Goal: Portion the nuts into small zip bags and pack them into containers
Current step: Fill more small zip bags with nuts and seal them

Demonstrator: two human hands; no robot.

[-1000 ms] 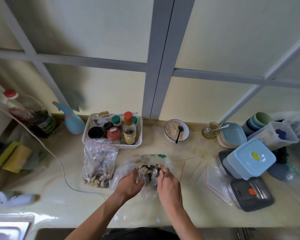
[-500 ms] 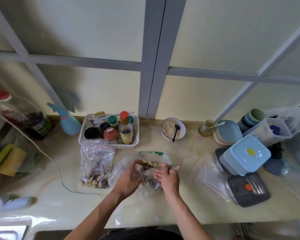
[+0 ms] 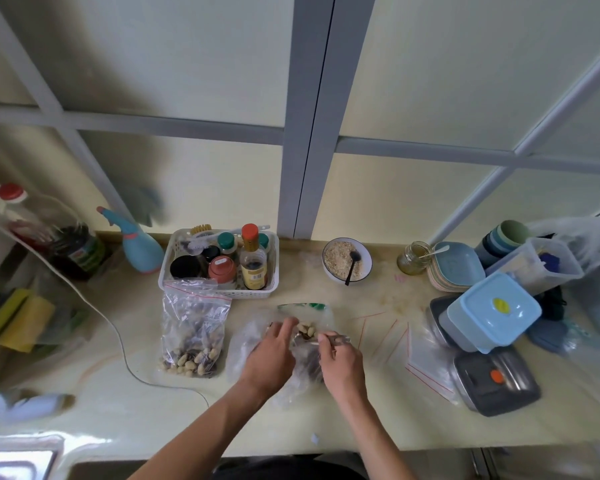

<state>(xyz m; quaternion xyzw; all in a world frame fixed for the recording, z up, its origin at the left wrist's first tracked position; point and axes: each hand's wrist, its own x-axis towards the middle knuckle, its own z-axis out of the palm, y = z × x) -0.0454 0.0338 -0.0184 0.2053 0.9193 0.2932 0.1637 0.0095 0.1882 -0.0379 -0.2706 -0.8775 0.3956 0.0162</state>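
The left hand (image 3: 269, 355) is holding the big nut bag (image 3: 257, 344) open in the middle of the surface (image 3: 378, 427). The right hand (image 3: 340, 362) is pinching a spoon (image 3: 321, 339), lying left to right, bowl pointing left. One filled zip bag (image 3: 194, 327) is sitting left, standing up with its mouth far. Empty zip bags (image 3: 395, 341) and containers (image 3: 492, 313) are waiting right, so I think most work is left.

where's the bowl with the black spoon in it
In the head view, the bowl stands at the back of the counter, right of centre, between the white basket and the small glass jar.
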